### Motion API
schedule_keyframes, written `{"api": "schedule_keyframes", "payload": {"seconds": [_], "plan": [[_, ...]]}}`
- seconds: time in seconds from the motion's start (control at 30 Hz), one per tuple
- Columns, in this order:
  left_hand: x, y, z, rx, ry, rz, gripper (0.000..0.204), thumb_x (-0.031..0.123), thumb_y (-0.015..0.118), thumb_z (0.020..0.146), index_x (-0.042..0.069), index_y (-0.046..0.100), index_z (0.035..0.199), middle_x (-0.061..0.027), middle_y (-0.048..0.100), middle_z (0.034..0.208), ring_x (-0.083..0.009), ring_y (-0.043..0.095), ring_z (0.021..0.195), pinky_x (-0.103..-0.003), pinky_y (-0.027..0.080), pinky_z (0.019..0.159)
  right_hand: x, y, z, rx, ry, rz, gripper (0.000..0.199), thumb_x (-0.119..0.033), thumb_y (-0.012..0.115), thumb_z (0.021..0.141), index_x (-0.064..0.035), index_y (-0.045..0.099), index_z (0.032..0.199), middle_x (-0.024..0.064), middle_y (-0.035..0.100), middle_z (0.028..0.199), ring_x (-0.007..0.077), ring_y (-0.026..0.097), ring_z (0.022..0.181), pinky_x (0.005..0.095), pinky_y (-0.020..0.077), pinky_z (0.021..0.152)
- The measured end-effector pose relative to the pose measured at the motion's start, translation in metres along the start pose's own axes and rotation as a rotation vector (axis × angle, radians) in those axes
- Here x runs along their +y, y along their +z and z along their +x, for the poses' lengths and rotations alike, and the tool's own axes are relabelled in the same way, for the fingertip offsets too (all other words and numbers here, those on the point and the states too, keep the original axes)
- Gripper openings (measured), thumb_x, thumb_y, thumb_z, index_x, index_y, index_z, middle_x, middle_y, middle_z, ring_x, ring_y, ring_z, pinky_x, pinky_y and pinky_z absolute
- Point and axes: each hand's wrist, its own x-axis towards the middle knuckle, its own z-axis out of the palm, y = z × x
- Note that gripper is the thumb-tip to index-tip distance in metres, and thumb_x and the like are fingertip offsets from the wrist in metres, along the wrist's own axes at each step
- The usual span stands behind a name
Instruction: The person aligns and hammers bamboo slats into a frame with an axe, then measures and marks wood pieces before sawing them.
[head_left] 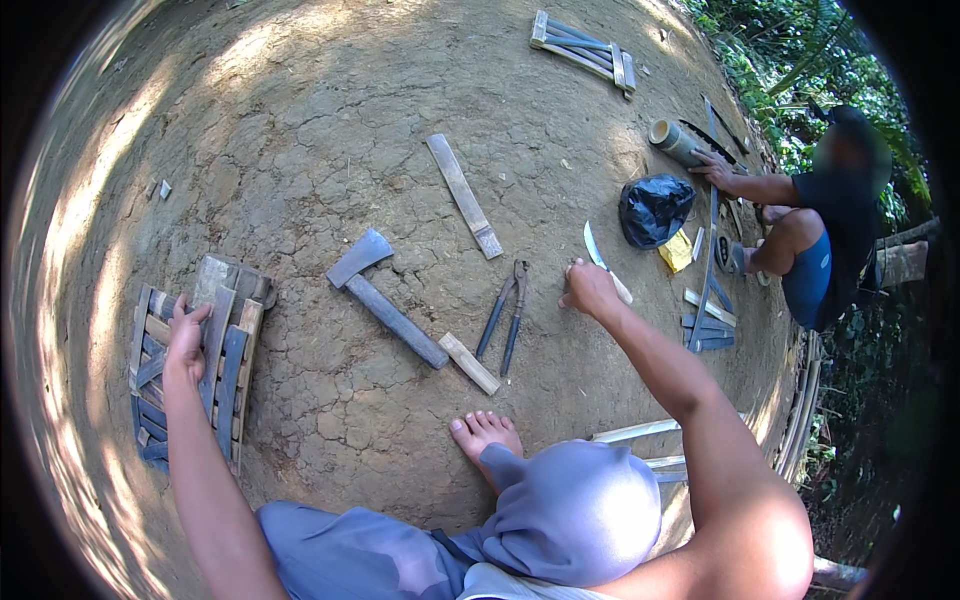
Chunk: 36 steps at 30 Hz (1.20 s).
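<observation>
At the far left, the flat woven panel of split bamboo slats [190, 365] lies on the cracked dirt ground [300, 130], and the left hand [186, 340] is laid on its upper edge, fingers curled over a slat. The panel is judged light and springy, its slat edges splintery, so it is best gripped by a cross slat. To the right, the curved-bladed knife with a pale handle [604, 267] is gripped in the closed right hand [590, 290]; its handle is judged the safe hold.
</observation>
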Motion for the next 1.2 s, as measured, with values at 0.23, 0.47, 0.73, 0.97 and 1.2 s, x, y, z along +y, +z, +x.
{"api": "schedule_keyframes", "payload": {"seconds": [0.23, 0.47, 0.73, 0.97, 1.2], "plan": [[-0.009, -0.009, 0.012, -0.021, 0.003, -0.027, 0.080, 0.020, 0.068, 0.093, 0.009, 0.030, 0.163, -0.0220, 0.028, 0.165, -0.0335, 0.033, 0.152, -0.044, 0.028, 0.123, -0.004, 0.001, 0.002, 0.044, -0.029, -0.022, 0.050, -0.034, 0.095, 0.069, 0.0032, 0.075, 0.095, 0.0239, 0.074, 0.108, 0.0387, 0.074, 0.099, 0.0471, 0.0608, 0.084], [-0.005, -0.004, 0.007, -0.014, -0.018, -0.008, 0.083, 0.018, 0.064, 0.097, 0.010, 0.019, 0.166, -0.0220, 0.028, 0.167, -0.0340, 0.035, 0.151, -0.047, 0.032, 0.121, -0.004, -0.001, 0.003, 0.011, -0.008, -0.002, 0.049, -0.034, 0.096, 0.067, 0.0016, 0.076, 0.094, 0.0224, 0.074, 0.111, 0.0375, 0.074, 0.100, 0.0462, 0.0608, 0.085], [-0.014, -0.001, 0.015, 0.011, 0.011, 0.049, 0.081, 0.022, 0.067, 0.094, 0.013, 0.029, 0.164, -0.0257, 0.018, 0.169, -0.0340, 0.020, 0.157, -0.045, 0.022, 0.125, -0.002, -0.003, 0.000, 0.014, 0.009, -0.019, 0.050, -0.033, 0.096, 0.067, 0.0009, 0.076, 0.097, 0.0211, 0.073, 0.111, 0.0392, 0.073, 0.103, 0.0470, 0.0594, 0.088], [-0.028, -0.019, 0.027, 0.123, 0.023, 0.260, 0.082, 0.031, 0.067, 0.093, 0.016, 0.030, 0.165, -0.0260, 0.008, 0.173, -0.0345, 0.002, 0.162, -0.047, 0.011, 0.129, -0.005, -0.004, 0.015, 0.027, -0.026, -0.071, 0.048, -0.034, 0.095, 0.067, 0.0006, 0.076, 0.094, 0.0210, 0.073, 0.105, 0.0392, 0.073, 0.098, 0.0485, 0.0594, 0.084], [0.023, 0.014, -0.024, 0.126, -0.067, 0.277, 0.086, 0.032, 0.071, 0.092, 0.020, 0.028, 0.165, -0.0247, 0.000, 0.173, -0.0372, -0.011, 0.161, -0.051, 0.007, 0.130, 0.001, 0.003, 0.004, 0.083, -0.059, -0.072, 0.043, -0.033, 0.095, 0.067, -0.0030, 0.076, 0.091, 0.0204, 0.074, 0.093, 0.0417, 0.073, 0.092, 0.0509, 0.0578, 0.079]]}}
